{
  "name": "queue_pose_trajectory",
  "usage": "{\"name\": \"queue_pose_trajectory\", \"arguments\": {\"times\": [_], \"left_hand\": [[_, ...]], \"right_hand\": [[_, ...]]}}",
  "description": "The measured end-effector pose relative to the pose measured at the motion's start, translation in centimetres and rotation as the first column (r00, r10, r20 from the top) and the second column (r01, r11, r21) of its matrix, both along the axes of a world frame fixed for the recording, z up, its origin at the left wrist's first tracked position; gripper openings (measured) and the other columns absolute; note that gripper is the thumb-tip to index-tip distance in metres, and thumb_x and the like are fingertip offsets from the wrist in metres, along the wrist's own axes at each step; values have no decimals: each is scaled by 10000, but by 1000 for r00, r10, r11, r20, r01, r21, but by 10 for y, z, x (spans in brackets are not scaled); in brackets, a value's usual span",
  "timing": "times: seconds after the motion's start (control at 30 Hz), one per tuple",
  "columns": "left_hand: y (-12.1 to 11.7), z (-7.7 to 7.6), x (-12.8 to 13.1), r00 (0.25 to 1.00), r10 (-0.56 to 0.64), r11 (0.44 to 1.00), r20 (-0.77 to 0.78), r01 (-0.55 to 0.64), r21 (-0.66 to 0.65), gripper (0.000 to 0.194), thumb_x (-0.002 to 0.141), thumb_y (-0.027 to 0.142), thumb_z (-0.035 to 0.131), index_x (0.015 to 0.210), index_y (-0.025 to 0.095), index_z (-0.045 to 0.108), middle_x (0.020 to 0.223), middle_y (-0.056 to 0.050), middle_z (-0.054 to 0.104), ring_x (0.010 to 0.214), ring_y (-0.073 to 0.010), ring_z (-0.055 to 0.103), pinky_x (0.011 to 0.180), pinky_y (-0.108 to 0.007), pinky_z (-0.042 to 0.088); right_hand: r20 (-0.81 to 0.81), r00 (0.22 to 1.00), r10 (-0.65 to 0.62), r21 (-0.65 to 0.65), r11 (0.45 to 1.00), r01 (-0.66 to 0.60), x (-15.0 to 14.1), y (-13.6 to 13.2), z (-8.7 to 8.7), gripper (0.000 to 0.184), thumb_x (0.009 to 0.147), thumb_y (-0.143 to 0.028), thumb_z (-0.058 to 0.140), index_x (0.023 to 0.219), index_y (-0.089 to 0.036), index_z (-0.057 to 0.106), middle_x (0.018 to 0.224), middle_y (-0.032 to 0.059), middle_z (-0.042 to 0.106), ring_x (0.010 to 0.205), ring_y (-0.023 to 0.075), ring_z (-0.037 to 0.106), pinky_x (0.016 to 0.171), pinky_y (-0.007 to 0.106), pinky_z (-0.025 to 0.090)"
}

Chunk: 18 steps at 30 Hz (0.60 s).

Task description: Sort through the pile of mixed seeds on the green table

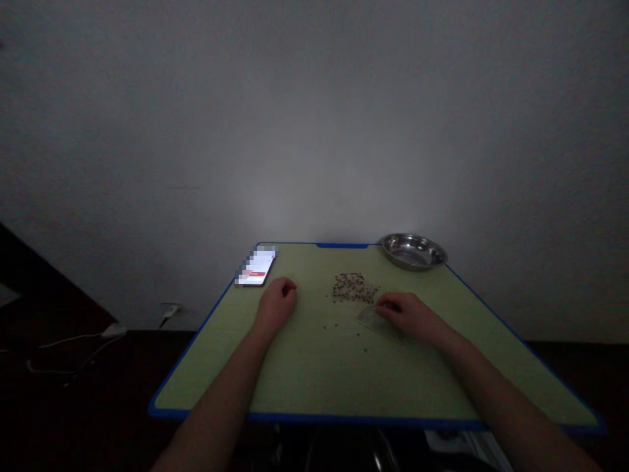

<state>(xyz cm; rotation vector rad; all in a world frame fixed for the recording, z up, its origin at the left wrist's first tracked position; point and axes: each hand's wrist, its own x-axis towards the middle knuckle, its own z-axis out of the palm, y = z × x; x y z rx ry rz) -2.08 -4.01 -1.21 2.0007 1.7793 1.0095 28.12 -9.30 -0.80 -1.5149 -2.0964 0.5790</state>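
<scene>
A pile of mixed pale and dark beans or grains [352,288] lies spread on the green tabletop [314,380]. My right hand [410,316] is at the pile's right edge, thumb and fingers drawn together in a pinch; what sits between the fingertips is too small to make out. Under and beside that hand lies a thin, see-through sheet or bag [376,322], partly covered by it. My left hand [278,305] rests curled on the table left of the pile, with no object showing in it. Several dark single grains are scattered in front of the pile.
A shallow steel bowl [413,252] stands at the far right corner of the table. At the far left lies a phone [256,266] with its screen lit. The blue table edge [363,419] runs along the near side, and a wall rises behind. White cables [73,337] lie at lower left.
</scene>
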Motion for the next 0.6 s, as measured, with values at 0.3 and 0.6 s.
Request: {"name": "queue_pose_trajectory", "arguments": {"times": [0.3, 0.6], "left_hand": [[1, -2, -1, 1000, 0, 1000, 1, 0, 8, 132, 732, 185, 451, 780, 167, 573, 812, -41, 602, 774, -161, 547, 717, -285, 419], [1, -1, 0, 1000, 5, 1000, 11, -5, 0, 129, 728, 185, 451, 776, 167, 569, 792, -37, 595, 753, -159, 540, 699, -281, 410]], "right_hand": [[-48, 993, 109, -82, 990, -112, -2, -6, 5, 209, 801, -317, 531, 809, -176, 685, 706, 28, 642, 636, 158, 548, 574, 259, 398], [-46, 996, 78, -55, 995, -80, -3, -4, 4, 213, 814, -318, 518, 789, -167, 667, 687, 22, 622, 624, 147, 527, 563, 251, 381]]}}
